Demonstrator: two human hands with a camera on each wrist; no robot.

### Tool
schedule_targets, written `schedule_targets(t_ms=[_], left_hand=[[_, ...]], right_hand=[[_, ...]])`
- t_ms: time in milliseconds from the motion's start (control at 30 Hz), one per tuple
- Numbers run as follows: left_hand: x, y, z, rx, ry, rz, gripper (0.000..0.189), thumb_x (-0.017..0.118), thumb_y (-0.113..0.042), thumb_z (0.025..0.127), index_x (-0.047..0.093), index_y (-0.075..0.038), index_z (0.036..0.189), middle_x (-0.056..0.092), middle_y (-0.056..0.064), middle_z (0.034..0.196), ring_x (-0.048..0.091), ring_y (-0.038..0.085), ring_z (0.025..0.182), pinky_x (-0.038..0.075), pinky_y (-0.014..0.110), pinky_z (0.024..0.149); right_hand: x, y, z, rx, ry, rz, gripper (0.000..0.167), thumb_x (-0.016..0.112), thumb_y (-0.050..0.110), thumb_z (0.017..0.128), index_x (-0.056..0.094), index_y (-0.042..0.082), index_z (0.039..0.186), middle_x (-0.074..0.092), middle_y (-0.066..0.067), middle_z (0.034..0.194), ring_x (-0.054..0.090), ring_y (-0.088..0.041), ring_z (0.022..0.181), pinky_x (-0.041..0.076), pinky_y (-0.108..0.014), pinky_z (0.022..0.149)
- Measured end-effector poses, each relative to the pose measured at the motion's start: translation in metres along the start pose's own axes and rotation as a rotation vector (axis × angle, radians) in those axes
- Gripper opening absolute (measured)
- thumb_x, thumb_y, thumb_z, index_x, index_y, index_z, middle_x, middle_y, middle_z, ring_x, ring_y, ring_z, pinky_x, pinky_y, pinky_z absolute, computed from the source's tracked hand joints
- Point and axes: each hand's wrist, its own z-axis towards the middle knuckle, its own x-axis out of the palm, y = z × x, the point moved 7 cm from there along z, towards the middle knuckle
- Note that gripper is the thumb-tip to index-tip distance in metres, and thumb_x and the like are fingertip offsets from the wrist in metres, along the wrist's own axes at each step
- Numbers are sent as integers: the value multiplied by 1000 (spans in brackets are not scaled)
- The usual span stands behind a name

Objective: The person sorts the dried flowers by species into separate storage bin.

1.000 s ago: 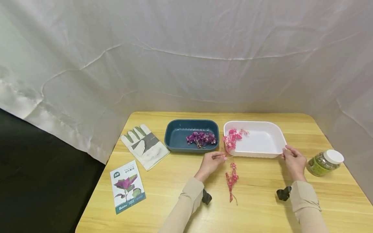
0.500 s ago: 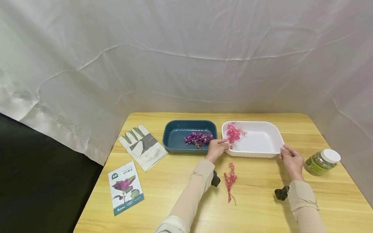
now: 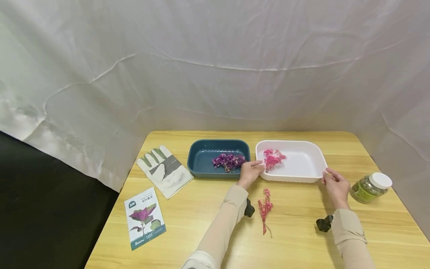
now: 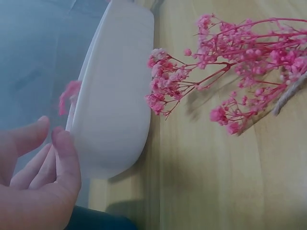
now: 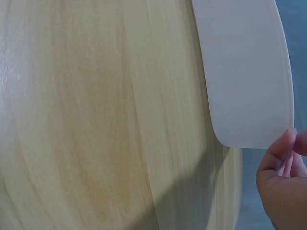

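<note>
At the near left corner of the white tray [image 3: 299, 178] is my left hand [image 3: 249, 173], fingertips right at the rim; in the left wrist view its thumb and index finger stand apart with nothing between them. Inside the tray's left end lies a bunch of pink dried flowers [image 3: 273, 158]. My right hand [image 3: 337, 186] pinches the tray's near right corner between thumb and fingers, which the right wrist view shows close up at the rim [image 5: 290, 103]. A second pink bunch [image 3: 265, 209], tied at its stems, lies on the table in front of the tray.
Left of the white tray stands a dark blue tray [image 3: 205, 173] holding purple dried flowers [image 3: 229, 161]. Farther left lie a work glove [image 3: 166, 173] and a seed packet [image 3: 145, 218] with a plant picture. A white-lidded jar [image 3: 369, 188] stands by my right hand.
My left hand has moved up to the white tray and let go of the pink flower bunch, which now lies inside. The right hand keeps its hold on the corner.
</note>
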Motion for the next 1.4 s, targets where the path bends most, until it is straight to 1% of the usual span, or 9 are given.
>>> schedule_targets(t_ms=[200,333,600,867,967,1100,1267,1333,1400], left_hand=[[-4,8,-15,42,63,-28,32,68,-6,88,67,3,119,73,18,106,71,22,96,58,23,80],[-8,23,-33,34,93,-63,32,68,-5,87,67,2,118,73,17,105,71,19,95,58,22,83],[-13,54,-70,16,136,-53,29,69,-2,85,69,4,113,74,17,99,68,10,83,58,22,78],[-12,63,-95,6,208,-46,25,71,-2,84,71,4,109,73,13,97,66,6,82,57,19,77],[-9,64,-106,12,223,12,19,74,-3,81,72,4,98,74,11,88,65,6,75,56,18,70],[-6,64,-119,7,177,165,12,79,-7,76,67,-2,78,66,1,68,54,5,58,45,16,53],[-3,61,-130,-12,54,416,33,84,-16,72,54,-10,61,48,-7,55,39,5,49,32,16,42],[-1,61,-132,-22,22,484,42,85,-17,72,47,-13,53,41,-9,49,34,5,44,27,15,39],[1,63,-133,-18,18,510,51,84,-15,73,40,-16,47,33,-11,43,27,3,40,21,14,36]], right_hand=[[1,0,0,20,5,-2,10,60,11,94,62,17,102,58,13,63,59,3,57,52,-9,57],[1,-1,0,13,11,-21,11,60,13,95,62,17,105,57,14,64,59,4,57,52,-9,59],[-1,-9,1,39,9,-34,10,60,14,95,62,19,104,57,14,65,59,3,58,52,-9,59],[0,-4,2,18,8,-27,18,60,14,95,61,11,113,57,14,63,59,4,56,52,-9,58],[0,-2,1,12,4,-23,16,60,13,95,62,12,110,58,14,62,59,4,56,52,-9,57],[0,0,1,3,-1,-13,11,61,12,94,63,16,104,58,14,61,59,4,55,52,-9,56],[1,1,1,-6,-3,-8,11,61,12,94,63,16,104,58,14,60,59,4,54,51,-9,56],[1,0,1,-7,-4,-8,13,60,11,94,63,15,106,59,14,60,59,4,54,51,-9,56],[1,0,1,-4,-3,-4,14,61,11,94,63,13,108,59,14,60,59,3,55,52,-9,56]])
